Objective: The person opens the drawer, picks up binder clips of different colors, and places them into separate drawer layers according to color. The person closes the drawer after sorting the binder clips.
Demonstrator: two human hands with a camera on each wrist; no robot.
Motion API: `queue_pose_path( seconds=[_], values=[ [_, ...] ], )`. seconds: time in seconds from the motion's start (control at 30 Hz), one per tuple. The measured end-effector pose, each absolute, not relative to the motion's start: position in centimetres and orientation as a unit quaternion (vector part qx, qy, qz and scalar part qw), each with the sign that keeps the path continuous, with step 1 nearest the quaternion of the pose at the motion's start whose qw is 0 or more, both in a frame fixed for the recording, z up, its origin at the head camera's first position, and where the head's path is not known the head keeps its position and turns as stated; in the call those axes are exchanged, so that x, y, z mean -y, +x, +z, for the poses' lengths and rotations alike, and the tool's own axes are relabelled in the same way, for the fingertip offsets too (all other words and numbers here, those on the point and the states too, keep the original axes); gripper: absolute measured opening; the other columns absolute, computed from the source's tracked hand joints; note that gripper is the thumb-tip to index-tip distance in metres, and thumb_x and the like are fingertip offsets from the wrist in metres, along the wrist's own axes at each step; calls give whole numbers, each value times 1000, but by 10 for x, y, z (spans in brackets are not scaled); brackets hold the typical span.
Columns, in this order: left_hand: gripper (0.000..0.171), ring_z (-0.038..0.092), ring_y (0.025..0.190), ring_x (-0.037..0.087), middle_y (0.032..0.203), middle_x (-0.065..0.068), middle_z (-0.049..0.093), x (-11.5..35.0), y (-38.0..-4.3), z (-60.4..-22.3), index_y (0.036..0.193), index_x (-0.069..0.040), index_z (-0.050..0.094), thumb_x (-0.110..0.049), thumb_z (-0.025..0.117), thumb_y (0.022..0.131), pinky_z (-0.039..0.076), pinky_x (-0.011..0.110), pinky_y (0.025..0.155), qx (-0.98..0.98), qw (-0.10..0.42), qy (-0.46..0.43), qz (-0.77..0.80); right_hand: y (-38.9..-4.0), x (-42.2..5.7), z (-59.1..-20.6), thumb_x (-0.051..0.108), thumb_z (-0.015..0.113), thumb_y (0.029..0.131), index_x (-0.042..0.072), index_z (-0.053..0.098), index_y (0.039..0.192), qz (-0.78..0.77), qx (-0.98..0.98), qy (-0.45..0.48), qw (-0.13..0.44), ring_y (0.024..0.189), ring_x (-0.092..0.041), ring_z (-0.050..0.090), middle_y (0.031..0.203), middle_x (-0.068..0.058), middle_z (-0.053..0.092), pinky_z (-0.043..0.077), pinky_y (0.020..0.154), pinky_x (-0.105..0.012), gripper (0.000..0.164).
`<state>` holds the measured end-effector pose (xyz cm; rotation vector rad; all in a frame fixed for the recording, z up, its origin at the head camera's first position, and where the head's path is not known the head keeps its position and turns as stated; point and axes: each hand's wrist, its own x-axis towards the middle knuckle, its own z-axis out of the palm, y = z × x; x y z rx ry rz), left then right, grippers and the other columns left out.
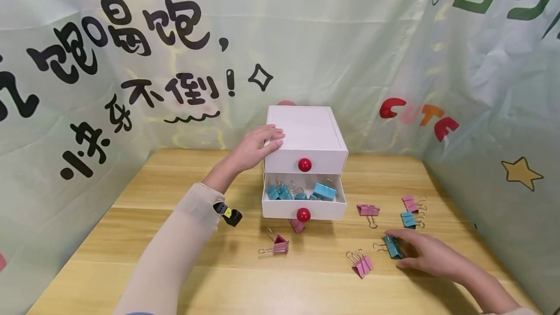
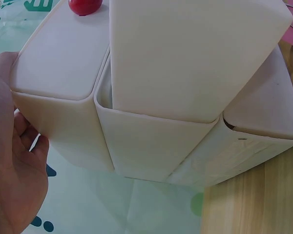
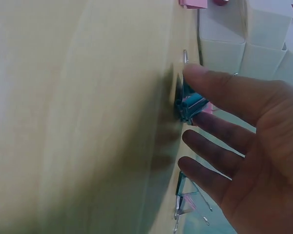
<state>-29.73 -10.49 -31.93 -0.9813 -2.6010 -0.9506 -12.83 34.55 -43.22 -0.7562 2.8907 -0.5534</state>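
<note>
On the table's far side stands a white drawer unit (image 1: 306, 128) with red knobs. My left hand (image 1: 258, 147) rests on its upper left edge, fingers on the top; in the left wrist view the same hand (image 2: 12, 146) lies at the box's edge. The drawer below the top one is pulled out, and teal binder clips (image 1: 323, 191) lie in it. At the right, my right hand (image 1: 433, 254) pinches a teal binder clip (image 1: 393, 247) at the table between thumb and index finger. Its other fingers (image 3: 210, 151) are spread in the right wrist view.
Pink binder clips lie about the table: one (image 1: 362, 265) near my right hand, one (image 1: 368, 210) right of the drawer, one (image 1: 280, 245) in front. A pink (image 1: 410, 203) and a teal clip (image 1: 409, 219) lie farther right. Printed cloth (image 1: 306, 52) hangs behind.
</note>
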Motion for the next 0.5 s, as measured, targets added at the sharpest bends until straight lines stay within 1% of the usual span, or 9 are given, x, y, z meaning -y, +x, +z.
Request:
queue_pose_path(
  seconds=[0.13,0.27,0.5],
  values=[
    [45,31,142,19,145,2,50,105,-296,-319,135,-14,59,-42,50,101,23,45,116,880,100,-331,-326,-129,-345,-436,36,79,81,7,59,131,-177,-952,-247,36,113,-35,58,125,-10,62,51,88,-49,61],
    [45,31,142,18,145,2,50,105,-295,-319,135,-14,60,-42,50,101,23,45,116,880,101,-330,-327,-131,-343,-439,34,79,82,9,62,128,-163,-956,-244,19,109,-32,61,121,-7,65,53,86,-47,56],
    [45,31,142,18,145,2,51,104,-295,-318,134,-15,60,-43,50,101,24,45,116,879,102,-330,-330,-134,-335,-438,40,76,83,8,64,125,-152,-958,-242,0,109,-31,62,120,-7,66,51,89,-49,54]
  ],
)
